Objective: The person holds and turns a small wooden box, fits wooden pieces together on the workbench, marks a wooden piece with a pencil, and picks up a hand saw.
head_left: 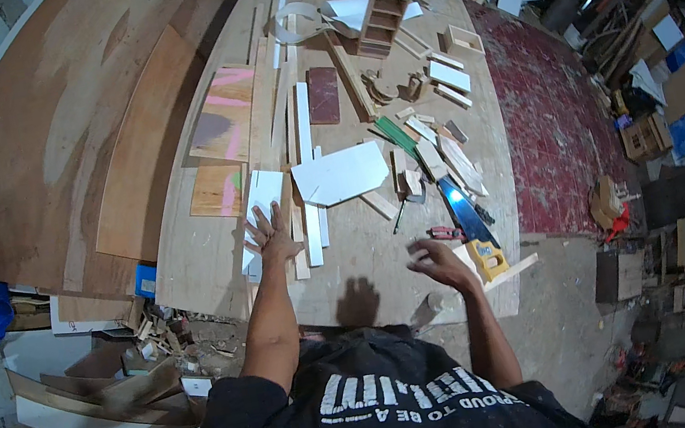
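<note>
My left hand rests with spread fingers on a narrow white board, near the left edge of the workbench. Above the bench's near part hovers my right hand, fingers loosely stretched and apart, holding nothing. Just right of it lies a handsaw with a yellow handle. A small red tool is close to the right fingertips; its kind is hard to make out. To the right of my left hand lies a larger white panel with angled corners, on top of long wood strips.
Wood offcuts and a green strip lie right of the panel. Farther back are a small wooden shelf unit, a dark red block and paint-marked plywood. Large plywood sheets stand left; clutter lines the right side.
</note>
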